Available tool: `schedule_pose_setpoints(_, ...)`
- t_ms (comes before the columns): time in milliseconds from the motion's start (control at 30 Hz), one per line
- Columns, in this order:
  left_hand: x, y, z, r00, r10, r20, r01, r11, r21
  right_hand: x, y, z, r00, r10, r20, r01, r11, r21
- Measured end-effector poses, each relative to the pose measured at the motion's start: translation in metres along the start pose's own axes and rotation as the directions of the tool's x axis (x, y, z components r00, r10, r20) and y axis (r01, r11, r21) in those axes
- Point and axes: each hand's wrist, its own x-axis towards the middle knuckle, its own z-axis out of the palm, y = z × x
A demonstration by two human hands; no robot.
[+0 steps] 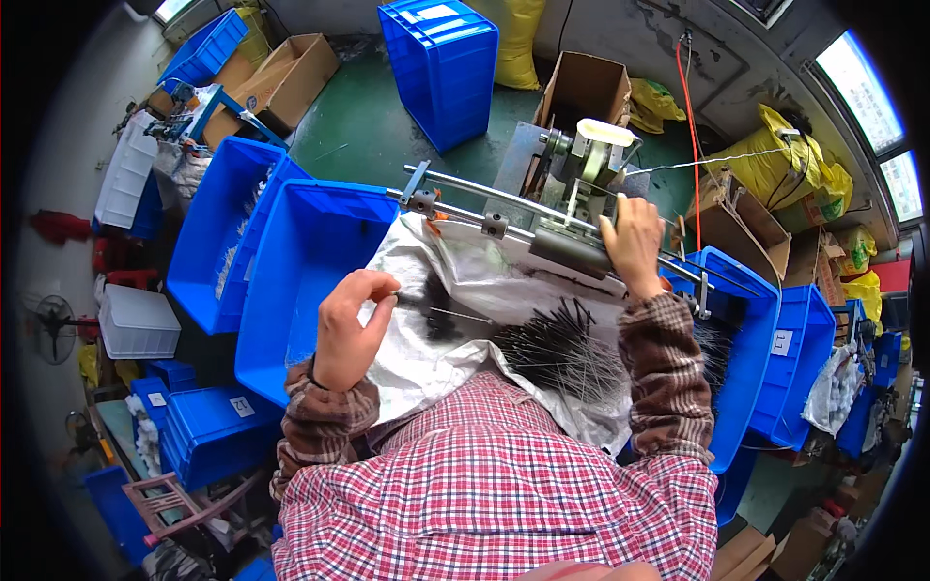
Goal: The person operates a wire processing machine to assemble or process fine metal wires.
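My left hand (351, 324) is closed in a pinch, left of my lap. A thin wire-stemmed piece (463, 315) runs from its fingertips to the right, over a white woven sack (412, 257) with a dark smudged patch. My right hand (636, 242) is curled at the right side of a bench machine (586, 160), just above its steel rails and dark cylinder (572, 254). What its fingers grip is hidden. Across my lap on the sack lies a pile of thin wire-stemmed brushes (567, 353) with black ends.
A blue bin (320, 208) stands to my left, and another blue bin (760, 320) with dark pieces is at my right. A tall blue crate (441, 77) and a cardboard box (586, 82) are beyond the machine. A red cord (692, 145) hangs on the right.
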Motion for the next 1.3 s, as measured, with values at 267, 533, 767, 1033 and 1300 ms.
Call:
schedule_pose_setpoints(267, 0.026, 0.004, 0.036, 0.953, 0.033, 0.301, 0.127, 0.859, -0.496, 0.006, 0.070, -0.015, 0.995, -0.024, 0.092, 0.016, 0.996, 0.093)
schedule_pose_setpoints(533, 0.043, 0.026, 0.113, 0.937, 0.057, 0.344, 0.172, 0.782, -0.599, -0.036, 0.008, -0.137, 0.921, -0.150, 0.359, -0.123, 0.762, 0.635)
schedule_pose_setpoints(767, 0.042, 0.022, 0.125, 0.990, 0.074, 0.116, 0.001, 0.839, -0.544, -0.014, -0.040, -0.082, 0.959, -0.281, -0.036, 0.256, 0.807, 0.532)
schedule_pose_setpoints(1033, -0.024, -0.081, 0.098, 0.945, 0.129, 0.299, -0.230, 0.915, 0.331, 0.022, 0.028, 0.016, 0.984, -0.154, -0.093, 0.161, 0.983, 0.085)
schedule_pose_setpoints(1300, -0.036, -0.088, 0.093, 0.969, 0.067, 0.237, -0.170, 0.876, 0.451, 0.025, 0.028, 0.019, 0.977, -0.166, -0.132, 0.181, 0.977, 0.112)
